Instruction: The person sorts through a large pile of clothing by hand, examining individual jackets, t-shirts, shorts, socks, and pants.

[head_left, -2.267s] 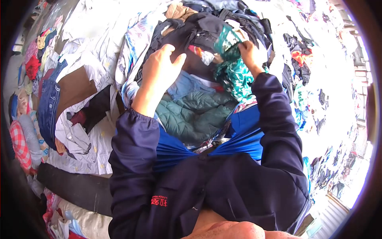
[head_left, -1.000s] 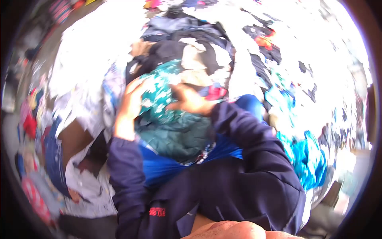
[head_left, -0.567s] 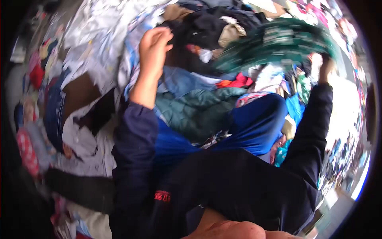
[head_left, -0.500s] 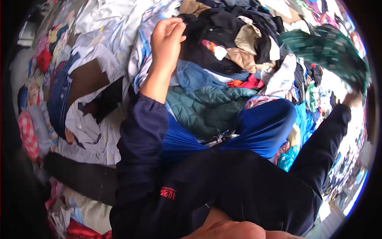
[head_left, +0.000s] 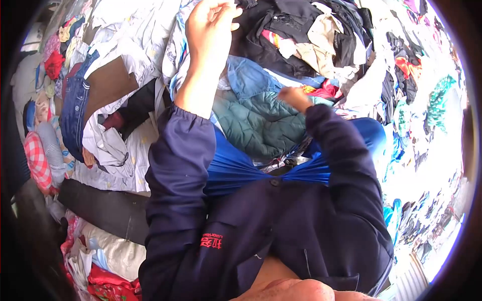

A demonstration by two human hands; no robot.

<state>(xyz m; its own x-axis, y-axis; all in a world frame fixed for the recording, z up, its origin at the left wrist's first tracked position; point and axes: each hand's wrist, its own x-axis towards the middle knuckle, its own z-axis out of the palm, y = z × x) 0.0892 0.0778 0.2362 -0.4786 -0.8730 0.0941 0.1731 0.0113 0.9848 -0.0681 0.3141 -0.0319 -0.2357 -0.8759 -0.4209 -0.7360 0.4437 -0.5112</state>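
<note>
My left hand is raised at the top edge, beside a heap of black clothes. Its fingers are curled in; whatever lies between them is hidden. Over the edge of a green quilted garment in front of my lap, my right hand is smeared by motion, so its fingers do not show clearly. A blue denim piece lies between the two hands. Beige cloth and a red piece show in the same heap. A green patterned cloth rests far to the right.
Clothes pile up on every side. At left are blue jeans, a brown panel and white sheets. A long dark board-like piece lies lower left. Strong glare washes out the right-hand pile.
My right hand has come from far right, where it held the green patterned cloth in the air, to the middle. That cloth now lies at the right. My left hand sits slightly higher in view.
</note>
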